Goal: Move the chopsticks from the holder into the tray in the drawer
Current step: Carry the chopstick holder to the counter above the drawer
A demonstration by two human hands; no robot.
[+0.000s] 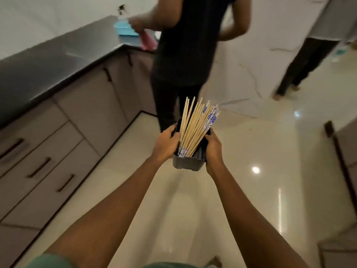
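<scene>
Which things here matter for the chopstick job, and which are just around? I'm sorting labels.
Belongs to the job:
chopsticks
dark holder, gripped by left hand and right hand
drawers, all closed

Just around:
blue box on the countertop
pink item
spray bottle

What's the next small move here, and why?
Probably carry the holder left toward the drawers and free one hand. Both the left hand and right hand grip the holder over open floor, the chopsticks are all still in it, and every drawer looks closed.
</scene>
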